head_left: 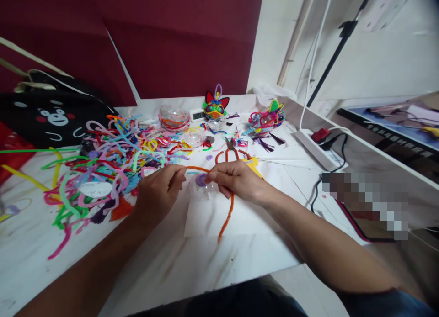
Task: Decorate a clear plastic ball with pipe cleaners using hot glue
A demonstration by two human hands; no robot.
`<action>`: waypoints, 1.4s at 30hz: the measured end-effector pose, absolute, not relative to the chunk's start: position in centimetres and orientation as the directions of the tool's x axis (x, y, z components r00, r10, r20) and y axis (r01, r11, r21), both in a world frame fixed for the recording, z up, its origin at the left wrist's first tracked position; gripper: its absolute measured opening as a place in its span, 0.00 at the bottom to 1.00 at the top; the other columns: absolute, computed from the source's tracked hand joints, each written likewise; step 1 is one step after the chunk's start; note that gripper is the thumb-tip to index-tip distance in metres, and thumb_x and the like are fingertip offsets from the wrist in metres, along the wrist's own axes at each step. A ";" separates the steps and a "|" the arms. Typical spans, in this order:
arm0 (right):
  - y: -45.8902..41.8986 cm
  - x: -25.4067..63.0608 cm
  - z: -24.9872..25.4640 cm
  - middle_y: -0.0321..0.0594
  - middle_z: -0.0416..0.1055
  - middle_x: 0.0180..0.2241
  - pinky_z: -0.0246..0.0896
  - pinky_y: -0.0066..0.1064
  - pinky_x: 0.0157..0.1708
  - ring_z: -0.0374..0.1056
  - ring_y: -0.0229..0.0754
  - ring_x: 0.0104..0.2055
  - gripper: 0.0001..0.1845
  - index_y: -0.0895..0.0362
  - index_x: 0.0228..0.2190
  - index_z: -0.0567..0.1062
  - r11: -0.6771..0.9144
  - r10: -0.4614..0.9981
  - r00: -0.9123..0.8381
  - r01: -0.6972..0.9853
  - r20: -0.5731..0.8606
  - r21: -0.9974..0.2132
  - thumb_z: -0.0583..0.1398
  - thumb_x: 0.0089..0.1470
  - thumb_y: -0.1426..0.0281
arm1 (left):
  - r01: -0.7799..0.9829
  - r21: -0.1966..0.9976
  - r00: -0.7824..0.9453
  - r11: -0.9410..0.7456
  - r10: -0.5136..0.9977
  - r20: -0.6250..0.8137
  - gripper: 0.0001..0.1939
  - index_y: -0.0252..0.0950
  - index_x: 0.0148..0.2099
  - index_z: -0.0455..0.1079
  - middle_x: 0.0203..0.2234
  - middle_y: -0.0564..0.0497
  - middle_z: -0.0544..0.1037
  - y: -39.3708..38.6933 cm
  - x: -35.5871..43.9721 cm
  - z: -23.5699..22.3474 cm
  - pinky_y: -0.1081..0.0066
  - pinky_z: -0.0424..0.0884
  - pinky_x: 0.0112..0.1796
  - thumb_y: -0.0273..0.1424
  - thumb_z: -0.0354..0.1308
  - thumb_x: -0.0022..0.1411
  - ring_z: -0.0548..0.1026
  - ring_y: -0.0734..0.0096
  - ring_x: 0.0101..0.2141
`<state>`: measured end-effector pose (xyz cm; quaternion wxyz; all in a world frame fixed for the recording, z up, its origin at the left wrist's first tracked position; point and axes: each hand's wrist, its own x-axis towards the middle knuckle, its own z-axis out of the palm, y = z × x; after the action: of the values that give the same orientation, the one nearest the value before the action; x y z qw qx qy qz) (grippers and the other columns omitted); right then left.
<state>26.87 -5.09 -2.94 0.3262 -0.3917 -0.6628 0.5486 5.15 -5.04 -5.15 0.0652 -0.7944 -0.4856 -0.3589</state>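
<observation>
My left hand (161, 189) pinches one end of an orange pipe cleaner (226, 216) above the white table (164, 262). My right hand (236, 180) is closed on the same pipe cleaner further along, and its free end hangs down toward me. Between the two hands sits a clear plastic ball (203, 185) with a purple piece inside, touching the pipe cleaner. A white sheet of paper (212, 219) lies under the hands.
A big tangle of coloured pipe cleaners (113, 161) covers the table's left. Orange-handled scissors (230, 152), a yellow tool (253, 164), clear ball halves (174, 117) and two finished colourful figures (215, 108) (267, 119) lie behind. A power strip (320, 148) sits right, a black bag (51, 118) left.
</observation>
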 end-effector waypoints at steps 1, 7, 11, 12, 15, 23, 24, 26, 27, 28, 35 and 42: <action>-5.0 27.0 -2.9 0.27 0.61 0.12 0.42 0.25 0.18 0.50 0.30 0.15 0.13 0.60 0.30 0.76 0.090 0.876 -0.482 0.148 0.008 -0.985 0.55 0.60 0.67 | 0.804 0.272 0.270 -0.529 0.732 0.625 0.13 0.37 0.35 0.71 0.22 0.55 0.78 -5.0 5.2 -5.0 0.73 0.68 0.30 0.35 0.50 0.69 0.77 0.72 0.25; -4.6 27.4 -3.1 0.27 0.61 0.12 0.41 0.25 0.19 0.48 0.30 0.16 0.15 0.60 0.29 0.74 0.135 0.874 -0.483 0.122 0.060 -0.983 0.54 0.61 0.64 | 0.740 0.479 0.215 -0.472 0.841 0.497 0.14 0.38 0.39 0.74 0.24 0.55 0.79 -4.8 5.3 -4.8 0.73 0.69 0.30 0.38 0.50 0.67 0.77 0.71 0.25; -4.6 27.5 -3.0 0.27 0.60 0.12 0.40 0.26 0.18 0.46 0.30 0.15 0.15 0.60 0.28 0.73 0.124 0.876 -0.479 0.109 0.057 -0.986 0.54 0.60 0.63 | 0.735 0.546 0.165 -0.401 0.888 0.430 0.13 0.38 0.37 0.75 0.20 0.57 0.78 -5.0 5.3 -4.5 0.75 0.67 0.26 0.40 0.53 0.63 0.74 0.74 0.21; -4.6 27.5 -3.0 0.26 0.60 0.11 0.40 0.26 0.18 0.46 0.30 0.15 0.15 0.60 0.28 0.73 0.127 0.879 -0.474 0.115 0.058 -0.985 0.54 0.60 0.63 | 0.741 0.547 0.153 -0.390 0.891 0.427 0.12 0.38 0.37 0.75 0.19 0.58 0.77 -5.1 5.3 -4.4 0.75 0.67 0.26 0.39 0.54 0.62 0.74 0.75 0.20; -4.6 27.4 -3.3 0.27 0.60 0.11 0.42 0.25 0.18 0.49 0.30 0.15 0.16 0.60 0.27 0.74 0.165 0.884 -0.461 0.158 0.075 -0.974 0.54 0.60 0.63 | 0.763 0.542 0.085 -0.352 0.886 0.457 0.10 0.38 0.34 0.74 0.17 0.58 0.76 -5.2 5.4 -4.1 0.75 0.67 0.27 0.39 0.56 0.60 0.74 0.75 0.20; -4.1 27.3 -4.4 0.28 0.63 0.15 0.49 0.24 0.21 0.55 0.30 0.17 0.20 0.58 0.33 0.75 0.317 0.932 -0.226 0.122 0.285 -0.940 0.54 0.63 0.56 | 0.366 0.895 0.071 -0.257 0.966 0.248 0.13 0.39 0.42 0.65 0.23 0.56 0.79 -5.9 6.3 -4.0 0.76 0.59 0.16 0.42 0.55 0.64 0.67 0.78 0.13; -4.1 27.3 -4.3 0.28 0.63 0.15 0.49 0.23 0.20 0.55 0.30 0.17 0.20 0.58 0.33 0.75 0.315 0.936 -0.204 0.115 0.287 -0.942 0.54 0.62 0.55 | 0.380 0.887 0.131 -0.261 0.965 0.228 0.13 0.38 0.41 0.66 0.23 0.56 0.79 -6.3 6.5 -4.1 0.77 0.59 0.16 0.43 0.53 0.65 0.67 0.79 0.13; -4.3 27.2 -4.2 0.28 0.64 0.15 0.49 0.23 0.19 0.54 0.29 0.16 0.22 0.58 0.33 0.75 0.303 0.944 -0.168 0.097 0.285 -0.948 0.55 0.61 0.52 | 0.465 0.816 0.273 -0.343 0.932 0.237 0.15 0.36 0.39 0.70 0.22 0.55 0.77 -7.1 7.0 -4.2 0.77 0.60 0.17 0.43 0.53 0.66 0.66 0.80 0.14; -4.4 27.2 -4.1 0.29 0.65 0.16 0.49 0.22 0.18 0.54 0.29 0.16 0.22 0.58 0.33 0.74 0.297 0.947 -0.150 0.085 0.283 -0.951 0.55 0.61 0.51 | 0.502 0.761 0.341 -0.411 0.903 0.263 0.14 0.36 0.40 0.72 0.21 0.56 0.76 -7.6 7.2 -4.4 0.77 0.61 0.19 0.42 0.54 0.66 0.66 0.80 0.14; -4.5 27.1 -4.0 0.29 0.66 0.16 0.50 0.22 0.17 0.54 0.29 0.15 0.23 0.58 0.33 0.74 0.291 0.951 -0.135 0.072 0.280 -0.954 0.55 0.60 0.51 | 0.525 0.702 0.400 -0.481 0.868 0.295 0.14 0.36 0.42 0.73 0.21 0.57 0.75 -7.9 7.4 -4.5 0.77 0.62 0.20 0.41 0.55 0.65 0.66 0.80 0.15; -4.6 26.6 -4.0 0.29 0.68 0.17 0.50 0.22 0.13 0.56 0.30 0.13 0.21 0.58 0.33 0.73 0.242 0.966 -0.075 -0.090 0.249 -0.966 0.58 0.58 0.52 | 0.482 0.627 0.579 -0.612 0.760 0.295 0.17 0.34 0.31 0.72 0.19 0.57 0.72 -8.7 8.0 -5.1 0.78 0.65 0.28 0.33 0.49 0.70 0.68 0.81 0.19; -4.4 26.8 -4.1 0.28 0.66 0.16 0.46 0.22 0.13 0.53 0.29 0.13 0.20 0.58 0.32 0.74 0.327 0.945 -0.002 -0.066 0.328 -0.943 0.58 0.59 0.53 | 0.373 0.766 0.604 -0.523 0.764 0.227 0.20 0.34 0.30 0.75 0.12 0.60 0.64 -8.7 8.0 -5.1 0.78 0.62 0.22 0.36 0.49 0.70 0.62 0.81 0.14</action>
<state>26.78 -4.35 -4.09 0.5889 -0.3902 -0.5629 0.4291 7.95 -8.71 -5.09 -0.3464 -0.8259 -0.3443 -0.2817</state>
